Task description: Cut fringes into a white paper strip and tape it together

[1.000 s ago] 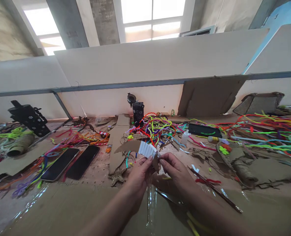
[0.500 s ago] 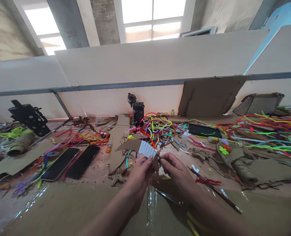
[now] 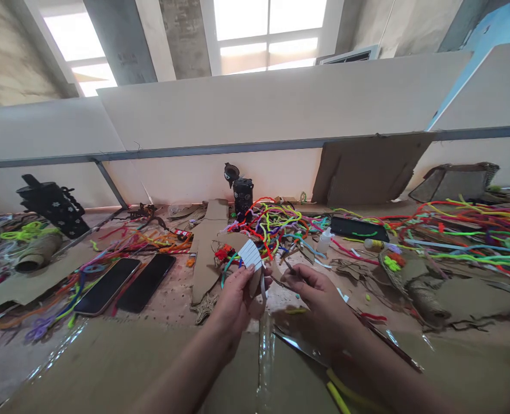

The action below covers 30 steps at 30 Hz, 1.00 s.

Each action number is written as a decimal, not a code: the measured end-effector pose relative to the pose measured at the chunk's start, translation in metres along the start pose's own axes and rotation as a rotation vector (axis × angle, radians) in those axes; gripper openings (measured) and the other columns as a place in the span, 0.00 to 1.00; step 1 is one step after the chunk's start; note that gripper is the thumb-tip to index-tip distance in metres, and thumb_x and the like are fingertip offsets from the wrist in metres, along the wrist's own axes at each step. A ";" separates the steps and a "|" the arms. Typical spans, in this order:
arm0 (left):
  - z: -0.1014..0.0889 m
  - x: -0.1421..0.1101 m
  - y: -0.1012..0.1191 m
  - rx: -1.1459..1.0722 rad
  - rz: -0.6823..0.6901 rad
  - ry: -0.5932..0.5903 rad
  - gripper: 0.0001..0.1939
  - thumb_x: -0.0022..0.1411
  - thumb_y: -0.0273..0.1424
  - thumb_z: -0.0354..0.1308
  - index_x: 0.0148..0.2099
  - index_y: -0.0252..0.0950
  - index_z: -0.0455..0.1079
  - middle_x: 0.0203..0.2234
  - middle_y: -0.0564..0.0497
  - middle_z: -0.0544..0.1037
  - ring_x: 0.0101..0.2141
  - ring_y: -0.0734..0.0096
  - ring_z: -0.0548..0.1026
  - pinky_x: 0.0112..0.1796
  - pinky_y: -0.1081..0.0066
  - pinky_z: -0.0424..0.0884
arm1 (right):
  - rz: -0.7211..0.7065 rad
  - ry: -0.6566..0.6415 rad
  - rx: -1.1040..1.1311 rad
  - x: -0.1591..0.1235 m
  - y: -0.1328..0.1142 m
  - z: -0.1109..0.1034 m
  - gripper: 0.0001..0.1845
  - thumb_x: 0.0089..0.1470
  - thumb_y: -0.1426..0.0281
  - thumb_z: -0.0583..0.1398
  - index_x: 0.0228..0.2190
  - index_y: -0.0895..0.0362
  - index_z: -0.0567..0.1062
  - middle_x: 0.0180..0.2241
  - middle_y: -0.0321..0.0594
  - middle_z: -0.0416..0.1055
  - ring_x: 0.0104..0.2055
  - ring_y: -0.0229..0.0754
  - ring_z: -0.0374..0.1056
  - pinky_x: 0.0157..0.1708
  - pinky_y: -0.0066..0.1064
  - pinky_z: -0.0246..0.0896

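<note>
My left hand (image 3: 236, 294) is closed on a curved cardboard piece wrapped with white paper strips (image 3: 250, 254), and one narrow strip hangs down beside the fingers. To its right, my right hand (image 3: 310, 286) pinches a thin brown strand (image 3: 283, 283), which reaches toward the cardboard piece. Whether the strand is joined to that piece, I cannot tell. A star shape covered in twine (image 3: 203, 309) lies left of my left hand. Under my right forearm, a shiny metal blade (image 3: 296, 347) rests on the cardboard sheet (image 3: 142, 362).
Tangled pipe cleaners (image 3: 276, 221) lie beyond my hands, near a small white bottle (image 3: 324, 241). Two phones (image 3: 108, 286) sit to the left. On the right are a twine roll (image 3: 429, 302) and another dark phone (image 3: 360, 229). A black decorated cylinder (image 3: 243, 198) stands by the partition.
The wrapped cardboard piece has tilted and turned in my left hand. My right hand has moved right, away from it, with the brown strand. A white strip now hangs down.
</note>
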<state>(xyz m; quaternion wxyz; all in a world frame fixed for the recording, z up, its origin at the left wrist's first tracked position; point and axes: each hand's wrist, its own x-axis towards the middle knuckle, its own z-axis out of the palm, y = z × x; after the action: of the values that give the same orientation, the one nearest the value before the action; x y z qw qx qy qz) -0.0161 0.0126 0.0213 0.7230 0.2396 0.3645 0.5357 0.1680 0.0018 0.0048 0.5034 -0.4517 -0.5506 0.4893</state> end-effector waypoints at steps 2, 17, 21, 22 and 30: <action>0.001 -0.001 0.003 0.027 -0.006 0.002 0.08 0.66 0.28 0.59 0.39 0.29 0.77 0.32 0.43 0.83 0.27 0.70 0.78 0.32 0.73 0.76 | -0.019 0.032 -0.001 0.000 0.000 -0.002 0.20 0.56 0.49 0.67 0.37 0.53 0.81 0.38 0.40 0.78 0.43 0.51 0.72 0.44 0.37 0.66; -0.006 -0.001 -0.002 0.179 -0.122 -0.178 0.13 0.54 0.37 0.68 0.36 0.32 0.76 0.27 0.47 0.80 0.24 0.71 0.74 0.30 0.73 0.71 | 0.037 -0.145 0.092 0.003 0.001 -0.001 0.15 0.50 0.57 0.73 0.33 0.54 0.83 0.33 0.38 0.81 0.38 0.47 0.74 0.41 0.35 0.66; -0.010 0.003 -0.001 0.287 0.011 -0.126 0.18 0.53 0.42 0.71 0.39 0.34 0.75 0.38 0.44 0.82 0.38 0.62 0.79 0.41 0.69 0.74 | -0.036 -0.050 0.002 0.005 0.005 -0.004 0.14 0.50 0.58 0.71 0.34 0.54 0.83 0.34 0.38 0.80 0.37 0.48 0.74 0.39 0.34 0.66; -0.010 0.003 0.000 0.331 0.045 -0.122 0.20 0.53 0.43 0.71 0.40 0.34 0.75 0.39 0.44 0.82 0.40 0.61 0.79 0.42 0.69 0.73 | -0.054 -0.039 -0.026 0.005 0.006 -0.005 0.14 0.50 0.58 0.70 0.35 0.54 0.84 0.34 0.38 0.80 0.38 0.48 0.74 0.39 0.34 0.66; -0.012 0.005 0.003 0.585 0.088 -0.083 0.26 0.57 0.54 0.65 0.45 0.37 0.69 0.29 0.50 0.78 0.25 0.68 0.75 0.26 0.72 0.66 | -0.137 0.005 -0.225 0.000 0.000 -0.003 0.12 0.53 0.59 0.66 0.36 0.53 0.84 0.33 0.38 0.80 0.35 0.47 0.72 0.35 0.33 0.64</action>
<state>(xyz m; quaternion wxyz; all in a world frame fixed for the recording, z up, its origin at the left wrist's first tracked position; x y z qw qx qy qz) -0.0270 0.0175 0.0150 0.6136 0.4749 0.4629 0.4286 0.1705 0.0015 0.0050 0.4830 -0.4679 -0.6304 0.3877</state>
